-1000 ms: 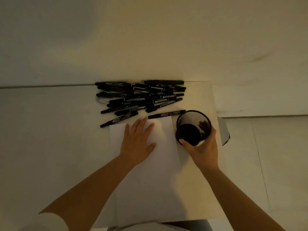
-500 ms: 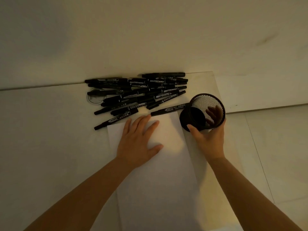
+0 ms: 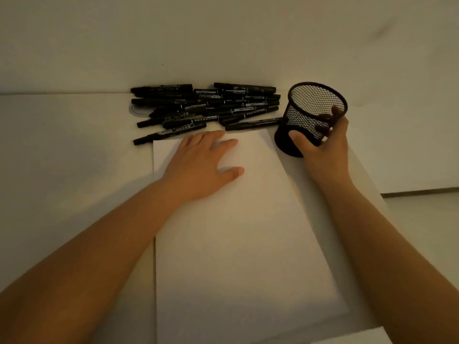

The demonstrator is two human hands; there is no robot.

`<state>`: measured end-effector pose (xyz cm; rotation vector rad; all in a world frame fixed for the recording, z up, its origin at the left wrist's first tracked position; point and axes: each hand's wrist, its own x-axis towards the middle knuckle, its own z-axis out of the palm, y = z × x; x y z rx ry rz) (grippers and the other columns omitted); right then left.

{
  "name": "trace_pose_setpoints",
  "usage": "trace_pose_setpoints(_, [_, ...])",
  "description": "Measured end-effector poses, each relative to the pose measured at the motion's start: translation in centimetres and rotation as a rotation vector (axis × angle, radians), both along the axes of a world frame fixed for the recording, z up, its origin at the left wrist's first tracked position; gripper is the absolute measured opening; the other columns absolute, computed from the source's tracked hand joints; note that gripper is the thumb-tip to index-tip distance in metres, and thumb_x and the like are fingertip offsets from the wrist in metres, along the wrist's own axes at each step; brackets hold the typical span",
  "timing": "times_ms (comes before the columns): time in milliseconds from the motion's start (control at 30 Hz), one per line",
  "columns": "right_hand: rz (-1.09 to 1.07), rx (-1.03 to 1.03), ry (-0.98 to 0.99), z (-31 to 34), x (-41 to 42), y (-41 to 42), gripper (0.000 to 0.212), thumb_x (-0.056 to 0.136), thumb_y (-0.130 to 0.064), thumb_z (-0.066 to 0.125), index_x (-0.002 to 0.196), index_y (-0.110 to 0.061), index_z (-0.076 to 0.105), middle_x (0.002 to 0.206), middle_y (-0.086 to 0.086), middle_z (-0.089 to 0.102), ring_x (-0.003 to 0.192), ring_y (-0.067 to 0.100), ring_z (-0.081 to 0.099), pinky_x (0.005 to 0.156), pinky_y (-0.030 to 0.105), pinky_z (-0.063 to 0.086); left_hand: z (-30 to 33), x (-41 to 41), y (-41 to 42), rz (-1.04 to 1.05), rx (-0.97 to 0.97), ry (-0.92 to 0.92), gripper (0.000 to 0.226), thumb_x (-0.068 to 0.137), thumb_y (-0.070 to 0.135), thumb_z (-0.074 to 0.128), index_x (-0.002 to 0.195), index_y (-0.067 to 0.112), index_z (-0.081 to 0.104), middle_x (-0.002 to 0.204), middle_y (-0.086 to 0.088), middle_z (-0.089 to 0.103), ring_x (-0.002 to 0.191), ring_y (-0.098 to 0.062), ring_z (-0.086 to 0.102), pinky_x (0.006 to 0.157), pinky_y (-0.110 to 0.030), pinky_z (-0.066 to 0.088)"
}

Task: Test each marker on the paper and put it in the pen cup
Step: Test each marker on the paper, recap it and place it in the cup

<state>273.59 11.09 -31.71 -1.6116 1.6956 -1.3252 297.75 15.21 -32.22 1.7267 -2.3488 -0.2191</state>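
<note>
A pile of several black markers [image 3: 206, 105] lies against the wall at the back of the white table. A blank white sheet of paper [image 3: 238, 232] stretches from the pile toward me. My left hand [image 3: 201, 167] rests flat on the paper's top left part, fingers spread, holding nothing. A black mesh pen cup [image 3: 310, 115] stands tilted at the paper's top right corner, empty as far as I can see. My right hand [image 3: 323, 147] grips the cup from its right side, thumb on the near wall, fingers seen through the mesh.
The white table [image 3: 62, 170] ends at its right edge [image 3: 372, 184] just beyond my right wrist, with floor below. A pale wall [image 3: 223, 40] rises directly behind the markers. A small round ring mark [image 3: 135, 110] shows under the pile's left end.
The view has come closer and lower over the table. My right hand has tipped the cup and shifted it back and right, next to the markers. My left hand stays flat on the paper.
</note>
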Motion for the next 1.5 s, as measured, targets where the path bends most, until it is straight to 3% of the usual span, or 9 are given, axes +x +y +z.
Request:
trace_pose_setpoints(133, [0.006, -0.027, 0.001, 0.2, -0.2, 0.4, 0.08, 0.071, -0.04, 0.072, 0.136, -0.02, 0.029, 0.13, -0.007, 0.049, 0.114, 0.01, 0.051, 0.096, 0.035, 0.046, 0.1, -0.1, 0.0, 0.014, 0.006, -0.026, 0.065, 0.084, 0.065, 0.029, 0.142, 0.036, 0.019, 0.153, 0.004, 0.016, 0.14, -0.018, 0.012, 0.116, -0.039, 0.007])
trace_pose_setpoints(367, [0.007, -0.033, -0.029, 0.2, -0.3, 0.1, 0.081, 0.07, -0.039, 0.074, 0.136, -0.02, 0.03, 0.131, -0.006, 0.049, 0.115, 0.011, 0.052, 0.094, 0.03, 0.045, -0.3, -0.2, -0.6, 0.015, 0.015, -0.022, 0.065, 0.083, 0.067, 0.03, 0.141, 0.039, 0.02, 0.152, 0.006, 0.017, 0.14, -0.017, 0.011, 0.115, -0.037, 0.006])
trace_pose_setpoints(767, [-0.008, 0.02, -0.086, 0.6, -0.5, -0.2, 0.078, 0.069, -0.041, 0.075, 0.133, -0.024, 0.034, 0.129, -0.005, 0.052, 0.113, 0.011, 0.052, 0.096, 0.036, 0.046, 0.1, -0.3, -0.6, 0.016, 0.003, -0.019, 0.062, 0.084, 0.062, 0.035, 0.14, 0.037, 0.024, 0.152, 0.006, 0.02, 0.139, -0.016, 0.014, 0.116, -0.037, 0.008])
trace_pose_setpoints(867, [-0.005, 0.018, -0.095, 0.6, -0.4, -0.1, 0.078, 0.068, -0.039, 0.075, 0.133, -0.023, 0.034, 0.13, -0.004, 0.051, 0.113, 0.011, 0.052, 0.096, 0.037, 0.046, 0.7, -0.6, -0.6, 0.044, -0.021, 0.085, 0.057, 0.088, 0.054, 0.038, 0.139, 0.03, 0.03, 0.148, 0.004, 0.026, 0.136, -0.018, 0.023, 0.113, -0.037, 0.019])
trace_pose_setpoints(967, [-0.009, 0.023, -0.094, 0.7, -0.3, 0.1, 0.081, 0.068, -0.038, 0.076, 0.135, -0.024, 0.032, 0.133, -0.004, 0.049, 0.116, 0.012, 0.05, 0.097, 0.036, 0.046, 1.6, -1.6, -1.5, 0.11, -0.15, 0.227, 0.049, 0.092, 0.042, 0.042, 0.136, 0.022, 0.036, 0.138, -0.001, 0.037, 0.127, -0.018, 0.034, 0.1, -0.035, 0.035])
trace_pose_setpoints(1100, [-0.014, 0.039, -0.085, 0.6, -0.4, 0.9, 0.086, 0.068, -0.037, 0.077, 0.137, -0.024, 0.029, 0.135, -0.004, 0.047, 0.117, 0.012, 0.05, 0.094, 0.032, 0.045, 2.4, -2.7, -4.3, 0.141, -0.285, 0.048, 0.039, 0.092, 0.029, 0.047, 0.13, 0.021, 0.045, 0.127, -0.004, 0.05, 0.116, -0.024, 0.04, 0.089, -0.037, 0.038])
trace_pose_setpoints(1267, [-0.068, 0.072, -0.067, 0.1, -0.9, 1.9, 0.083, 0.075, -0.03, 0.073, 0.141, -0.022, 0.024, 0.136, 0.0, 0.045, 0.119, 0.016, 0.048, 0.087, 0.028, 0.039, 2.4, -4.0, -7.1, 0.138, -0.281, -0.116, 0.029, 0.091, 0.035, 0.049, 0.116, 0.023, 0.056, 0.117, -0.003, 0.054, 0.114, -0.024, 0.039, 0.088, -0.038, 0.034])
trace_pose_setpoints(1500, [-0.063, 0.078, -0.063, 0.5, -0.9, 2.2, 0.074, 0.078, -0.019, 0.068, 0.14, -0.021, 0.027, 0.131, 0.002, 0.047, 0.115, 0.016, 0.048, 0.088, 0.028, 0.039, 2.6, -5.2, -8.0, 0.206, -0.186, -0.08, 0.028, 0.09, 0.038, 0.051, 0.11, 0.02, 0.059, 0.115, -0.005, 0.053, 0.113, -0.025, 0.041, 0.089, -0.038, 0.036])
